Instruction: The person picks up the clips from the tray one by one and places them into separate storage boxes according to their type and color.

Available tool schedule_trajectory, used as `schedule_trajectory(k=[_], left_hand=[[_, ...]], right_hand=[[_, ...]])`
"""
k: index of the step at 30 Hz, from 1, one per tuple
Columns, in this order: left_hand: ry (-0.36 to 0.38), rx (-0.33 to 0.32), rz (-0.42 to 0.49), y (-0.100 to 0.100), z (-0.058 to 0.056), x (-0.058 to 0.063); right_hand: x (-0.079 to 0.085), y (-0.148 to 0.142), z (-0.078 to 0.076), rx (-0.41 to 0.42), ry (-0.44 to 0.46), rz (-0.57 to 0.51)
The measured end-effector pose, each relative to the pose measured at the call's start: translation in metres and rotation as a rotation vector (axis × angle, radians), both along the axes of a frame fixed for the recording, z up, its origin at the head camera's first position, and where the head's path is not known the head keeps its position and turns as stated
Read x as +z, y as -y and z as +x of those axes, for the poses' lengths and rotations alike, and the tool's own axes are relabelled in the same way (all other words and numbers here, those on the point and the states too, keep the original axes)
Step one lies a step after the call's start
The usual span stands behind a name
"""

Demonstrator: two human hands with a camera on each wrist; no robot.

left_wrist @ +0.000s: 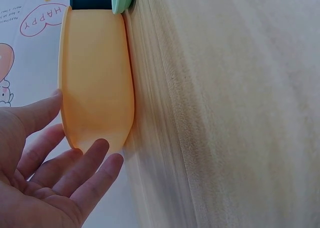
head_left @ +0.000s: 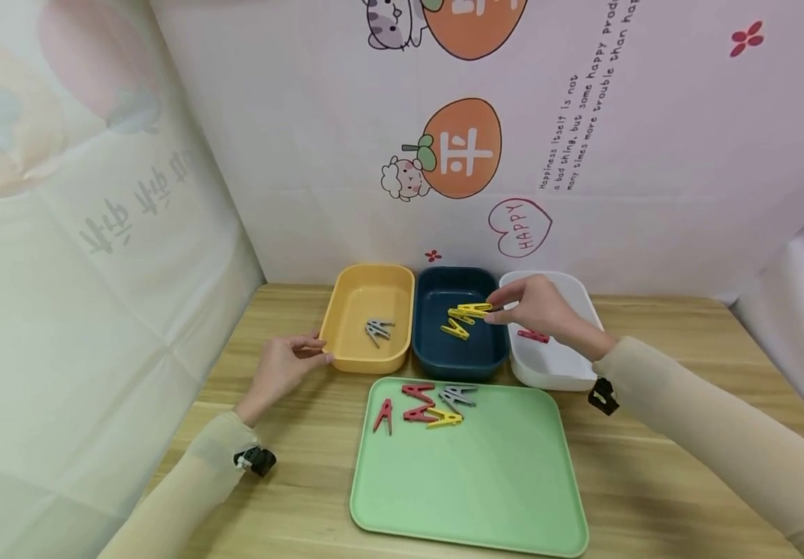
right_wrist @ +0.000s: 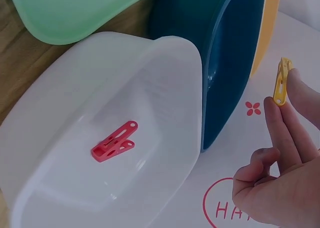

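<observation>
Clips (head_left: 417,414) part-binned, rest tray (head_left: 471,475) 11 o'clock; my right hand (head_left: 533,301) pinches yellow clip (right_wrist: 281,82), left hand (head_left: 284,366) loose against orange bin (head_left: 367,365).

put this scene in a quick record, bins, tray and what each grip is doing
left grip: touching the yellow bin at its rim
right grip: pinching a yellow peg above the blue bin
yellow bin holds: grey pegs
blue bin holds: yellow pegs
white bin holds: one red peg
green tray holds: three red pegs, one yellow, some grey
</observation>
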State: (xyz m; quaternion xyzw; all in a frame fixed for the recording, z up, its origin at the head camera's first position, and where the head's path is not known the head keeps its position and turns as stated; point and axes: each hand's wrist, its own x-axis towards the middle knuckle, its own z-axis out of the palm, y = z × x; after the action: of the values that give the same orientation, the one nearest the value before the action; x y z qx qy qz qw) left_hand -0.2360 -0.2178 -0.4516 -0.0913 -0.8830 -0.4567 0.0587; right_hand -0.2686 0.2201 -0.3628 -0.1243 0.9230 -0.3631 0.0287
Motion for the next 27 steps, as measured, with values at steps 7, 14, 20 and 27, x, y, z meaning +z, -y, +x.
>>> schedule_trajectory(k=[7, 14, 20, 27], left_hand=[[-0.003, 0.001, 0.007, 0.001, 0.0, -0.001], [-0.007, 0.005, 0.003, 0.0, 0.0, -0.002], [-0.009, 0.001, 0.0, 0.001, -0.001, -0.002], [-0.01, -0.001, 0.005, 0.0, -0.001, -0.002]], right_hand=[[-0.007, 0.014, -0.015, 0.008, -0.018, 0.028], [-0.013, 0.025, -0.028, 0.007, 0.022, 0.037], [-0.014, 0.032, -0.035, -0.001, 0.027, 0.044], [-0.017, 0.038, -0.045, -0.023, 0.028, 0.039]])
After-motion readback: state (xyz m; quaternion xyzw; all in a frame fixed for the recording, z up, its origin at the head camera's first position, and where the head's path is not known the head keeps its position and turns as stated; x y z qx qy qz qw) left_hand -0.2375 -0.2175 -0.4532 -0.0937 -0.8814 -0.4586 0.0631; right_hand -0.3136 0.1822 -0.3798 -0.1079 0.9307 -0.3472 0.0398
